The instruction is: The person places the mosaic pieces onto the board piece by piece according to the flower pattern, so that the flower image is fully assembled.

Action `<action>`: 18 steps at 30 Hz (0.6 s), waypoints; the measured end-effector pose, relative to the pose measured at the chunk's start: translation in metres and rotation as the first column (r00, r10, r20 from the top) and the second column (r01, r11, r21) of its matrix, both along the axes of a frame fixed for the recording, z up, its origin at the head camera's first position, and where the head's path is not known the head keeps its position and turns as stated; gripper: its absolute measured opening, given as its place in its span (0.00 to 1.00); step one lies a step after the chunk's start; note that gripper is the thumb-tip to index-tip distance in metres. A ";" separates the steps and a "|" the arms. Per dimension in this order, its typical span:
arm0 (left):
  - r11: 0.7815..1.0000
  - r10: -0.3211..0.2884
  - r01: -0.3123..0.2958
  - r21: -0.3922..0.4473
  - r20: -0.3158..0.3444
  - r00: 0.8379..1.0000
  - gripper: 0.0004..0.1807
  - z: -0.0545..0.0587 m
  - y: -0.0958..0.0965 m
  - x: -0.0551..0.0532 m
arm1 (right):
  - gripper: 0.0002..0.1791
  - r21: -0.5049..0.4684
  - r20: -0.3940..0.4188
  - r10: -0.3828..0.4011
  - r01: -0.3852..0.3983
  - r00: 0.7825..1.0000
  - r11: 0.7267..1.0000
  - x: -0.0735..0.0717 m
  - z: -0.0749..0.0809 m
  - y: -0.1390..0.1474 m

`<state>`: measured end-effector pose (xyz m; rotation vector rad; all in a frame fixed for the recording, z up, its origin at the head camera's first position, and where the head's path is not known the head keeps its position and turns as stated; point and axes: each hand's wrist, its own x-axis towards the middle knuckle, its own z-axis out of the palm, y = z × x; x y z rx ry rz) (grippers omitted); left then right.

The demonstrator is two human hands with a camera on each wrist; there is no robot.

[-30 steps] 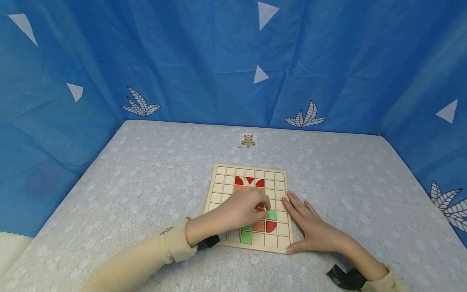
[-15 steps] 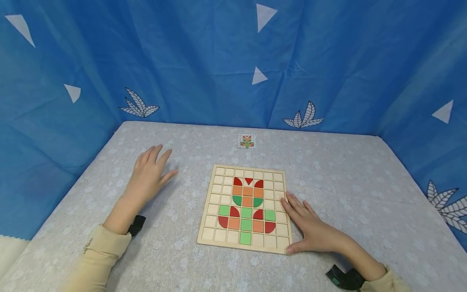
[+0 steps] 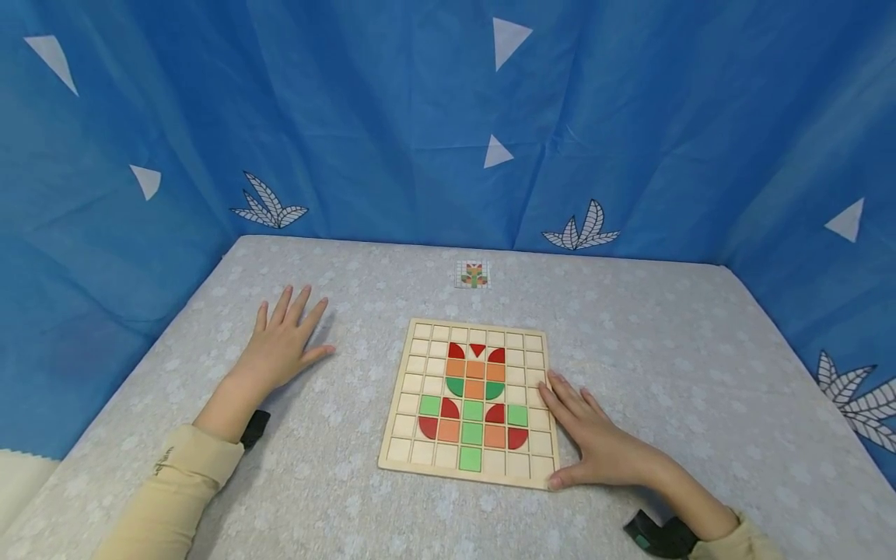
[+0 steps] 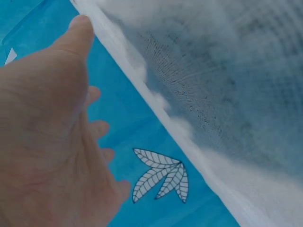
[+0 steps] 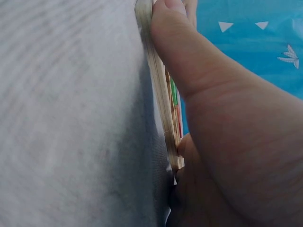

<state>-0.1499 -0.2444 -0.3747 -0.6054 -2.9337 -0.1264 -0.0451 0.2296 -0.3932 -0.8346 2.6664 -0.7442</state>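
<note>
A square wooden grid board [image 3: 462, 477] lies on the table in the head view. Flat pieces on it form a flower: red quarter rounds and a red triangle [image 3: 477, 350] at the top, orange squares [image 3: 474, 369] below, dark green pieces [image 3: 455, 386], then a light green stem [image 3: 472, 432] between red, orange and green pieces. My right hand [image 3: 595, 439] touches the board's right edge with extended fingers, its thumb at the near right corner. Left of the board, my left hand [image 3: 276, 348] is spread palm down at the table, holding nothing.
A small pattern card [image 3: 473, 274] with a similar flower lies beyond the board. A pale floral cloth [image 3: 651, 334] covers the table. Blue curtain [image 3: 392, 117] with white triangles and leaves hangs behind and at both sides. Both wrists wear dark straps.
My left hand has left the board, moved far left and spread its fingers, uncovering the middle pieces. My right hand has stayed at the board's right edge.
</note>
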 end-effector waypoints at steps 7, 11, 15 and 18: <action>1.000 0.015 -0.015 0.009 -0.004 1.000 0.42 0.002 -0.003 -0.003 | 0.68 0.007 -0.010 -0.004 0.004 1.000 1.000 -0.005 0.002 0.000; 1.000 0.016 -0.016 -0.007 -0.005 1.000 0.42 0.002 -0.004 -0.004 | 0.68 -0.001 -0.009 0.003 -0.003 1.000 1.000 -0.005 0.002 0.000; 1.000 0.012 -0.012 -0.016 -0.010 1.000 0.42 0.000 -0.004 -0.004 | 0.68 -0.004 -0.008 0.004 -0.004 1.000 1.000 -0.005 0.001 -0.001; 1.000 0.013 -0.014 -0.015 -0.020 1.000 0.42 0.000 -0.004 -0.004 | 0.68 -0.003 -0.006 0.004 -0.004 1.000 1.000 -0.005 0.001 0.000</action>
